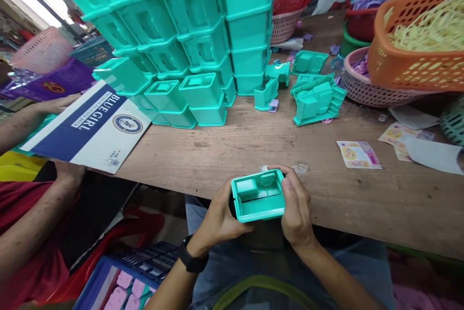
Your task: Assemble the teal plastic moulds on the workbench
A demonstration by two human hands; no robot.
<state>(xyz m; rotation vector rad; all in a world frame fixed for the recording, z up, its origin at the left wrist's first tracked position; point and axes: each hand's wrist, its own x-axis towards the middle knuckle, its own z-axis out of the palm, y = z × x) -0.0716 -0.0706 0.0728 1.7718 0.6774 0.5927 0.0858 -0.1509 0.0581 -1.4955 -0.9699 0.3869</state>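
Both hands, left hand and right hand, grasp one teal tray at the desk's near edge, hollow side up, long axis lying left-right.

Teal moulded tray; teal stacked housings; brown wooden table; orange perforated basket; pale yellow strands; blue-and-white printed carton; black wristwatch; pink-and-yellow sticker sheet.

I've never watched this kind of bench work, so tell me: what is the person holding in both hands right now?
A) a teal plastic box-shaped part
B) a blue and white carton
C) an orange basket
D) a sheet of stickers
A: the left hand and right hand grip the two sides of a teal plastic part at the edge of the wooden table.
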